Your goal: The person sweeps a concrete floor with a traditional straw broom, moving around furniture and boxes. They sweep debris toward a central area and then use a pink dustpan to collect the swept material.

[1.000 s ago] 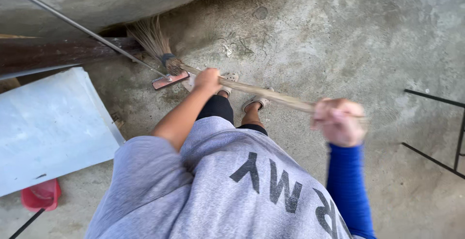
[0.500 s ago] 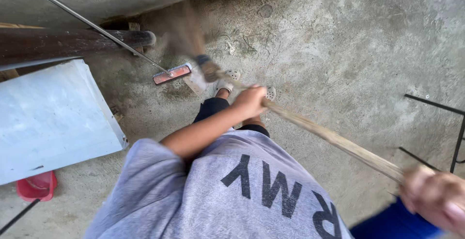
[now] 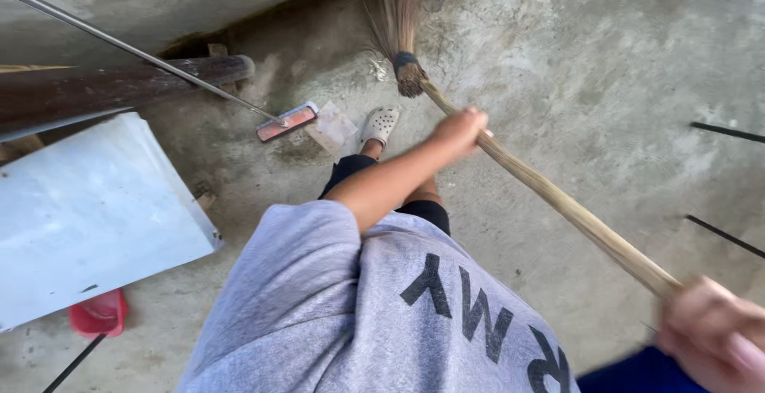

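The left hand [image 3: 460,127] is closed around the bamboo handle of a broom [image 3: 550,194] partway down its length, while the right hand [image 3: 709,333], blurred at the lower right edge, is wrapped around the handle's upper end. The broom slants across the concrete floor [image 3: 606,66], its straw head [image 3: 394,14] lying against the floor near the wall base, just beyond a foot in a pale clog [image 3: 379,124]. To the left sit a long-handled squeegee [image 3: 287,121], a dark log [image 3: 119,86], a pale slab [image 3: 88,210] and a red container [image 3: 100,313].
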